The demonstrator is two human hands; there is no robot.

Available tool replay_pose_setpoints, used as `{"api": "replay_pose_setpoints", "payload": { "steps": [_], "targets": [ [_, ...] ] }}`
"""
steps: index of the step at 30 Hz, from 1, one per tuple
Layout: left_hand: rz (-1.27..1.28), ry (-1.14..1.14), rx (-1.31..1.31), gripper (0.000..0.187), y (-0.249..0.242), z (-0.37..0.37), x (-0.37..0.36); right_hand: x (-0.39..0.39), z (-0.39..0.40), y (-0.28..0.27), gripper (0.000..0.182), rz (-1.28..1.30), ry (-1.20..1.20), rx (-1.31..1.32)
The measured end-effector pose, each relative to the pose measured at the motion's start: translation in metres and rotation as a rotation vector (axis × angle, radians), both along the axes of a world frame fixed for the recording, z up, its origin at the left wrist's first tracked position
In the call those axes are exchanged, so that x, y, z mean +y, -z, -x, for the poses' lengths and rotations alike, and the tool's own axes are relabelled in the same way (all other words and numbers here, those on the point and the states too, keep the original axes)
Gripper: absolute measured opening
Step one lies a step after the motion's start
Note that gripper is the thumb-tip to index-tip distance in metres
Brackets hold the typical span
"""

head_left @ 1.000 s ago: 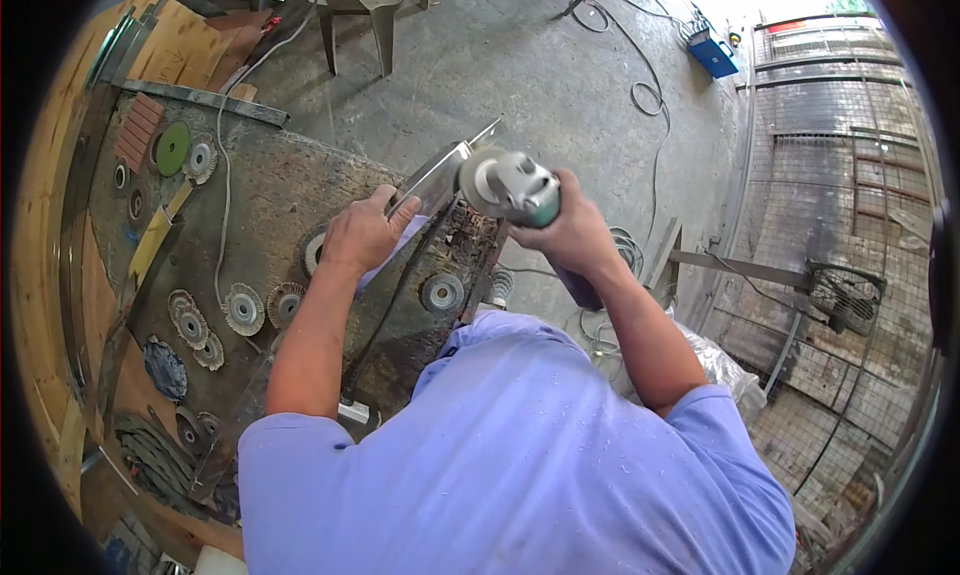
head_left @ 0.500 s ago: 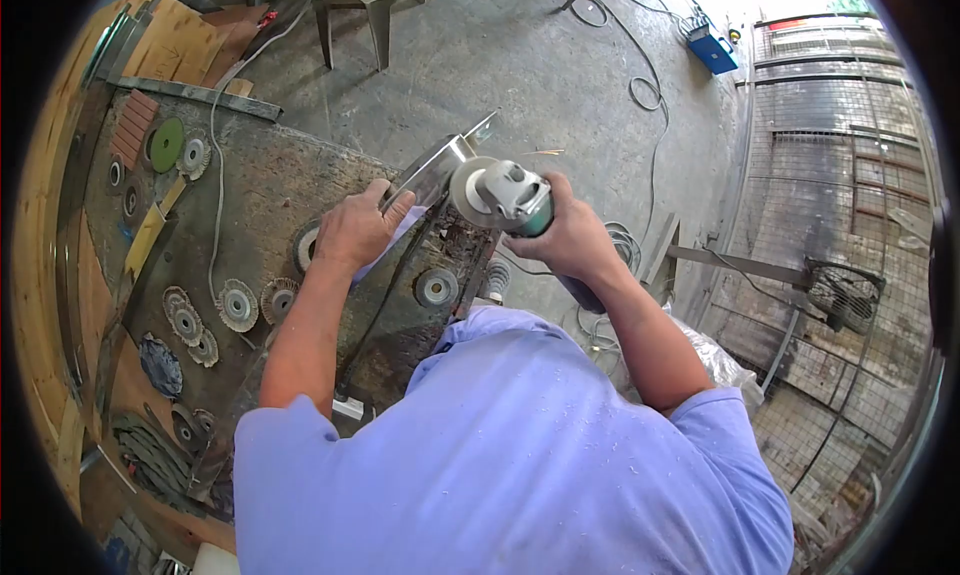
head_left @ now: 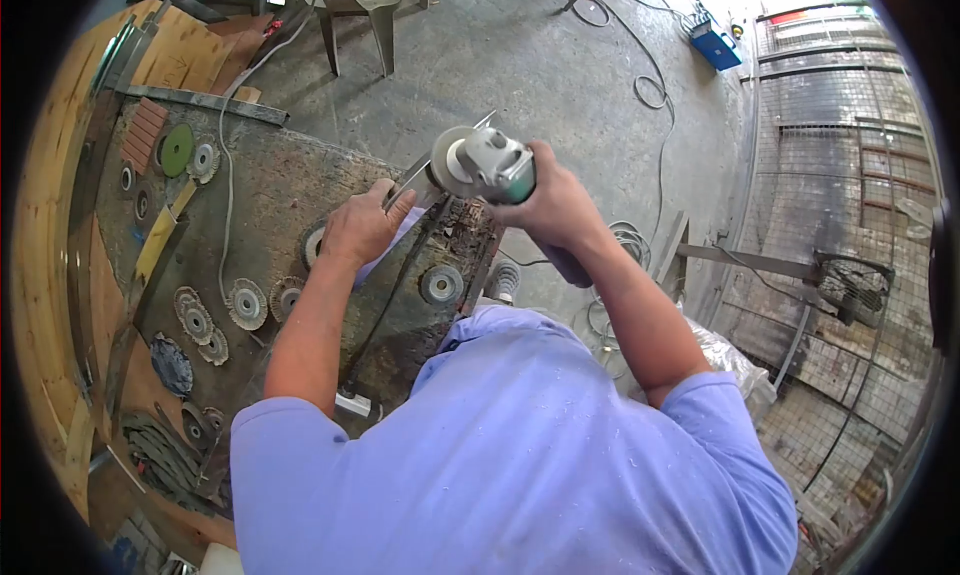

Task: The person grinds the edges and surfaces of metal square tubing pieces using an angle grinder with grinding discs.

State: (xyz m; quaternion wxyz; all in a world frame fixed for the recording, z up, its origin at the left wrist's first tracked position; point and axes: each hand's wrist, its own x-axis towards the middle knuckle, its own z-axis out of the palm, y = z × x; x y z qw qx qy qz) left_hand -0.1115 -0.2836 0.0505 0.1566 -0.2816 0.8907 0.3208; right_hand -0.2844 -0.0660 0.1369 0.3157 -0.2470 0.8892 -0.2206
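Note:
My right hand [head_left: 553, 200] is wrapped round an angle grinder [head_left: 497, 165] with a grey and green body. Its pale round disc [head_left: 453, 163] lies over a shiny metal piece [head_left: 425, 189], and the disc hides much of that piece. At the near end of the metal, my left hand [head_left: 365, 223] grips its edge between thumb and fingers. A strip of light purple cloth [head_left: 388, 249] shows beneath the left hand. On the bench just below sits a loose round grinding disc [head_left: 441, 285].
The worn workbench [head_left: 290, 185] carries several flap discs [head_left: 246, 304], a green disc [head_left: 177, 150] and a grey cable [head_left: 224, 205]. A plastic chair [head_left: 375, 5] stands beyond it. On the right are a blue box [head_left: 716, 47], floor cables [head_left: 655, 93] and a fan [head_left: 853, 285].
The grinder has shifted left and slightly up along the metal piece, with my right hand following. Sparks seen earlier beyond the disc no longer show. My left hand keeps its hold.

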Motion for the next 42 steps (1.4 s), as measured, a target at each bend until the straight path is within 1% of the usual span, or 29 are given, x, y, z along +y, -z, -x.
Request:
{"api": "replay_pose_setpoints", "payload": {
  "steps": [2,3,5,6,7,8,10,11,14,15,18,25,28,31,34,35,39,42],
  "targets": [
    [0.015,0.008,0.021,0.067,0.0,0.0,0.0,-0.008,0.003,-0.008,0.09,-0.039,0.017,0.023],
    [0.02,-0.002,0.027,0.068,0.001,-0.001,-0.001,0.006,0.005,0.004,0.09,0.008,0.024,0.043],
    [0.017,-0.03,0.042,0.069,0.004,0.0,0.001,0.028,0.003,0.006,0.091,-0.061,0.017,0.029],
    [0.017,-0.015,0.025,0.069,0.001,0.001,0.003,0.039,-0.001,0.005,0.091,-0.102,0.015,0.018],
    [0.016,0.0,0.005,0.069,-0.007,0.002,0.004,0.047,-0.004,0.005,0.091,-0.178,0.005,0.068],
    [0.02,0.014,-0.017,0.069,-0.012,0.002,0.006,0.054,-0.006,0.004,0.091,-0.188,0.035,0.063],
    [0.137,0.02,0.064,0.068,-0.004,-0.005,0.017,0.067,-0.008,0.002,0.091,-0.201,0.095,0.045],
    [0.193,0.024,0.102,0.068,0.001,-0.009,0.024,0.07,-0.008,-0.005,0.094,-0.181,0.121,0.001],
    [0.491,0.07,0.216,0.069,0.015,-0.019,0.056,0.082,-0.016,-0.013,0.099,-0.157,0.159,0.045],
    [0.524,0.052,0.227,0.071,0.015,-0.021,0.064,0.083,-0.016,-0.016,0.101,-0.151,0.138,0.034],
    [0.429,-0.001,0.192,0.069,0.021,-0.02,0.065,0.071,-0.018,-0.03,0.102,-0.161,0.084,-0.028],
    [0.455,0.018,0.231,0.067,0.022,-0.023,0.066,0.04,-0.01,-0.024,0.097,-0.183,-0.007,-0.005],
    [0.444,0.012,0.218,0.067,0.019,-0.022,0.064,0.025,-0.003,-0.033,0.094,-0.241,-0.117,0.043],
    [0.437,0.005,0.22,0.066,0.02,-0.022,0.066,0.003,0.007,-0.042,0.093,-0.309,-0.18,-0.007],
    [0.418,-0.007,0.238,0.062,0.017,-0.022,0.065,-0.016,0.017,-0.045,0.091,-0.308,-0.212,-0.004],
    [0.412,-0.012,0.242,0.063,0.018,-0.022,0.064,-0.017,0.019,-0.043,0.086,-0.313,-0.253,0.024],
    [0.382,-0.027,0.239,0.064,0.016,-0.022,0.063,-0.01,0.021,-0.044,0.09,-0.365,-0.299,0.04],
    [0.373,-0.037,0.244,0.064,0.016,-0.022,0.064,-0.022,0.025,-0.045,0.09,-0.309,-0.294,0.007]
  ]
}}
